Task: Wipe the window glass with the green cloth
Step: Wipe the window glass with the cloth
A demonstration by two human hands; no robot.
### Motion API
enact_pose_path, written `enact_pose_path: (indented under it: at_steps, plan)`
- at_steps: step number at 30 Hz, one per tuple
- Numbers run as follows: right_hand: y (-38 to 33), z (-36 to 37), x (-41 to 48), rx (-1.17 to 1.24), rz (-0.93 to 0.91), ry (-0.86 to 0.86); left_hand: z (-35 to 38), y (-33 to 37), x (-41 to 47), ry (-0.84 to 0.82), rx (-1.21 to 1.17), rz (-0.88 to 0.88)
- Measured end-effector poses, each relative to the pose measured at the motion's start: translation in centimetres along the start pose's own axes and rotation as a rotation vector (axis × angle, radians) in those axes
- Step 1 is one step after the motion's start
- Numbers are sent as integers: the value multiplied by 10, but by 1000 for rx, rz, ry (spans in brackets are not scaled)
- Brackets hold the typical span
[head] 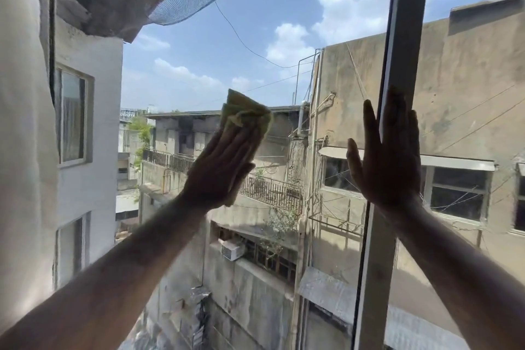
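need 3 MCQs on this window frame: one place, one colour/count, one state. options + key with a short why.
1. Where is the cloth?
A. Under the left hand, flat on the window glass
B. Draped over the frame
C. In the right hand

2. What colour is the cloth?
A. Blue
B. Green
C. White

3. What is the right hand doing?
A. Gripping a bottle
C. Hanging out of view
B. Open, fingers spread, by the vertical frame bar

Key:
1 A, the cloth shows above the left fingertips against the pane.
2 B, it is yellowish green.
3 B, the palm is flat and holds nothing.
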State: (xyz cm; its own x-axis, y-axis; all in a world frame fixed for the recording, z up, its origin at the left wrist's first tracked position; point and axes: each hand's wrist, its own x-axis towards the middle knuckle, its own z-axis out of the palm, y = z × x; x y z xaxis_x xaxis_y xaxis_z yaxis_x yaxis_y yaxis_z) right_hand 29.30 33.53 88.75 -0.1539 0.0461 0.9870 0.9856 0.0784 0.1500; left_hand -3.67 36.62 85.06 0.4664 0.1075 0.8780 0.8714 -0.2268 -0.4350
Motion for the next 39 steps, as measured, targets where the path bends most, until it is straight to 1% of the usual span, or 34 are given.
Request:
enact_pose_path:
  at_steps: [2,3,4,5,6,7,8,11,13,14,15,16,17,18,20,23,25,26,27,28,31,32,33,36,39]
  plan:
    - [-1,0,0,10,6,2,-2,-39,1,111,-17,-483]
    - [-2,0,0,8,8,6,-4,-50,6,146,-26,-692]
    - [-2,1,0,3,10,7,-6,-54,14,169,-39,-835]
    - [-2,1,0,-2,8,6,-7,-48,26,186,-48,-924]
    - [-2,1,0,-4,5,2,-8,-37,39,198,-50,-951]
    - [-2,1,0,-5,5,0,-10,-21,53,195,-52,-906]
    - [-3,2,0,-7,6,2,-10,-2,64,176,-58,-799]
    - [-4,1,0,-14,1,8,-3,65,83,61,-63,-299]
    - [-3,0,1,-36,2,4,2,97,79,-7,-59,16]
    - [-3,-1,1,-42,2,-3,4,103,73,-25,-61,121]
    - [-3,-3,1,-40,3,-9,5,101,66,-24,-60,179]
    - [-3,-4,2,-33,5,-7,6,92,60,-6,-61,186]
    - [-3,-4,1,-25,9,0,7,80,53,18,-59,139]
    - [-4,-4,1,-20,11,9,8,66,49,42,-46,44]
    - [-4,-2,0,-10,15,18,8,36,50,85,-12,-224]
    - [-4,0,0,1,13,22,1,9,80,145,-3,-579]
    - [-5,1,1,7,14,26,-5,11,106,178,-14,-732]
    - [-5,0,2,10,19,27,-6,15,114,181,-19,-768]
    - [-5,0,2,9,23,24,-6,20,118,171,-22,-763]
    - [-6,0,1,5,25,17,-5,26,118,150,-30,-708]
    - [-6,-1,2,-7,22,6,5,55,95,50,-67,-386]
    - [-5,-1,2,-11,23,9,7,66,83,25,-70,-309]
    - [-5,0,2,-14,24,13,8,74,69,7,-73,-266]
    - [-4,-1,2,-12,25,17,6,87,37,-37,-80,-233]
    - [-5,-2,1,2,23,12,-8,80,37,-1,-79,-179]
